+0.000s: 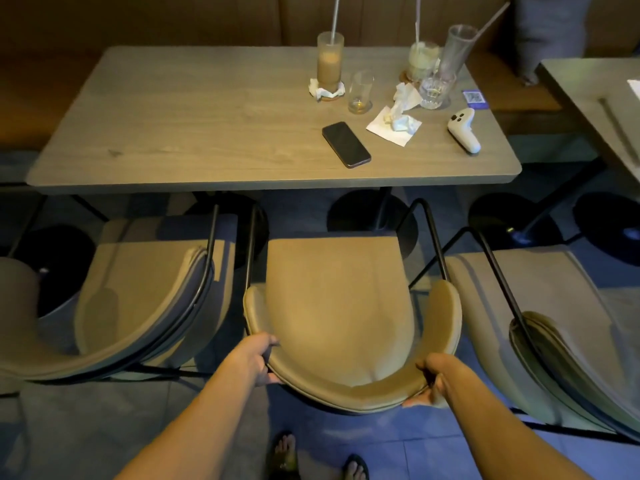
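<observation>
Middle chair (339, 299) stands on the floor just off the bench's (207, 126) near edge, between the left chair (138, 289) and the right chair (540, 306). Left hand (261, 358) grips the left end of its curved backrest rim, right hand (433, 377) the right end, fingers wrapped round the padded edge. Likely moderately heavy: metal frame, stiff shell, smooth upholstery that may slip. Best hold is that rim, both ends, to avoid twisting into neighbours.
</observation>
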The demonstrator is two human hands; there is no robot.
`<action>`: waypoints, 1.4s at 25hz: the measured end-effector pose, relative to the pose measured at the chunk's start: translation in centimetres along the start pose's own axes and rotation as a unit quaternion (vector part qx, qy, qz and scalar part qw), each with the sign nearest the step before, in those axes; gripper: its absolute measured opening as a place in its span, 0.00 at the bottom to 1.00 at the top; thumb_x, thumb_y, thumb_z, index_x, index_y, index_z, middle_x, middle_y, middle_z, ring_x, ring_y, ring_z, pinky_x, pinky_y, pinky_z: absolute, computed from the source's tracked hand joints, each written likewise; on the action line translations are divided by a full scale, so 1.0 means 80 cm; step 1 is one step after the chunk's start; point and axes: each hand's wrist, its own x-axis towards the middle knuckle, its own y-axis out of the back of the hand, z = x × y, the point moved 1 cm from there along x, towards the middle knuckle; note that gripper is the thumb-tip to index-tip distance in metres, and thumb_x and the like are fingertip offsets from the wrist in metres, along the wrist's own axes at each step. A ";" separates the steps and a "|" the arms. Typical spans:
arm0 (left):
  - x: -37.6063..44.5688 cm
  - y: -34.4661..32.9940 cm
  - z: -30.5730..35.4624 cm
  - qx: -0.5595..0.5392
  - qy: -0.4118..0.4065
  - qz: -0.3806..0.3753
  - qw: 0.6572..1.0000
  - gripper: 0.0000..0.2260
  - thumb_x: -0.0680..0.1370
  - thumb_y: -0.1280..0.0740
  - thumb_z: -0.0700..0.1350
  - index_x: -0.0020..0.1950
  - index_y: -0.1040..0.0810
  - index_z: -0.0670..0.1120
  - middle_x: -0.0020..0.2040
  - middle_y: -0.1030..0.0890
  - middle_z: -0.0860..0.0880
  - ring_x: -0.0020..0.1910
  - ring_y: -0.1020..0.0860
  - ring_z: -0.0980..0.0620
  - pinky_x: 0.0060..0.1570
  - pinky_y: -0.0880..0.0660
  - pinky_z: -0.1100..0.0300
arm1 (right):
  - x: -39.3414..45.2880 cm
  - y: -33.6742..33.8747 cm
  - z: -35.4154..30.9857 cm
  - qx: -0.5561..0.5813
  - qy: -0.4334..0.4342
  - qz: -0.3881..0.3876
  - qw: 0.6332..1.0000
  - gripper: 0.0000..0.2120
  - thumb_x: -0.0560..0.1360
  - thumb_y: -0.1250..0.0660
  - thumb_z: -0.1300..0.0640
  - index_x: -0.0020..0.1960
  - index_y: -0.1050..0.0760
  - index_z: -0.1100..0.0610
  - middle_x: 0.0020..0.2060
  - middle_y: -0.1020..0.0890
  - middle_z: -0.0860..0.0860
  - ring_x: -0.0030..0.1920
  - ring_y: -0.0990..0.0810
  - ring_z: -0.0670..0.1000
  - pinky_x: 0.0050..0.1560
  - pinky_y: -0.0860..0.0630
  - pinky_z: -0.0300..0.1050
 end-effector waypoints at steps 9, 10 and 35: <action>0.030 0.047 0.075 0.008 -0.038 0.011 0.999 0.05 0.81 0.38 0.38 0.56 0.30 0.40 0.46 0.24 0.41 0.57 0.23 0.41 0.59 0.28 0.38 | 0.010 -0.079 -0.047 -0.045 0.033 -0.023 0.998 0.09 0.80 0.39 0.61 0.54 0.25 0.67 0.42 0.19 0.60 0.51 0.19 0.68 0.17 0.24 0.57; 0.033 0.051 0.080 0.009 -0.042 0.011 0.999 0.07 0.80 0.38 0.38 0.57 0.30 0.40 0.47 0.24 0.41 0.57 0.23 0.40 0.59 0.28 0.38 | 0.011 -0.087 -0.047 -0.051 0.044 -0.019 0.998 0.10 0.80 0.39 0.62 0.56 0.25 0.67 0.42 0.19 0.60 0.47 0.18 0.66 0.17 0.25 0.56; 0.060 0.218 0.133 0.273 -0.366 0.298 0.838 0.06 0.77 0.37 0.47 0.49 0.22 0.48 0.55 0.18 0.42 0.55 0.22 0.40 0.52 0.27 0.54 | -0.056 -0.333 -0.016 -0.340 0.295 -0.011 0.893 0.35 0.78 0.42 0.41 0.76 0.43 0.62 0.74 0.35 0.58 0.73 0.35 0.59 0.71 0.37 0.48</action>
